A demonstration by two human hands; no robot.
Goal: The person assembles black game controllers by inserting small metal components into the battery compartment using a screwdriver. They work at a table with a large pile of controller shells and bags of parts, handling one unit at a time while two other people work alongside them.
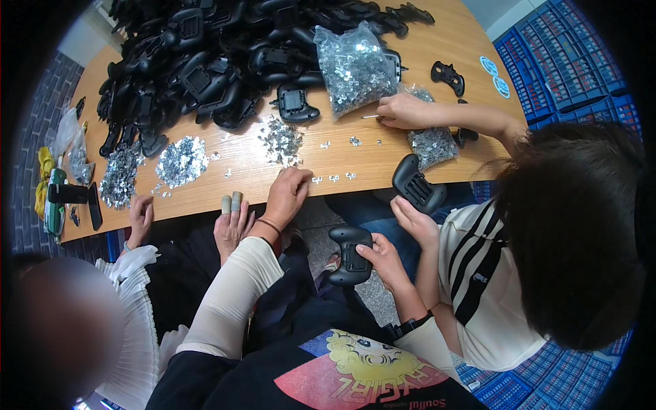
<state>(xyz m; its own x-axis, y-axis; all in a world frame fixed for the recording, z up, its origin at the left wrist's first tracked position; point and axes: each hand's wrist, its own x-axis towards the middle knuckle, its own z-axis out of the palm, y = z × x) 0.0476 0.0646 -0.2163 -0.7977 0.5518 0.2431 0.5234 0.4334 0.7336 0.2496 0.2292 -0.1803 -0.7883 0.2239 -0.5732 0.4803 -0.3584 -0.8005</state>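
Note:
My right hand (386, 261) grips a black game controller shell (350, 255) just off the table's near edge, its back with a battery recess facing up. My left hand (285, 195) rests at the table edge with fingers curled down; what its fingertips hold, if anything, is hidden. Beside those fingers, a few small metal contact pieces (333, 178) lie in a short row. Beyond them is a loose pile of shiny metal contact pieces (281, 140). Another black controller shell (296, 102) lies behind that pile.
A heap of black controller shells (198, 61) covers the far left of the wooden table (451, 44). A clear bag of metal pieces (357, 68) stands centre-back. At right, a person holds a controller shell (415, 186); at left, another person's hands (234, 229) rest near more piles (182, 162).

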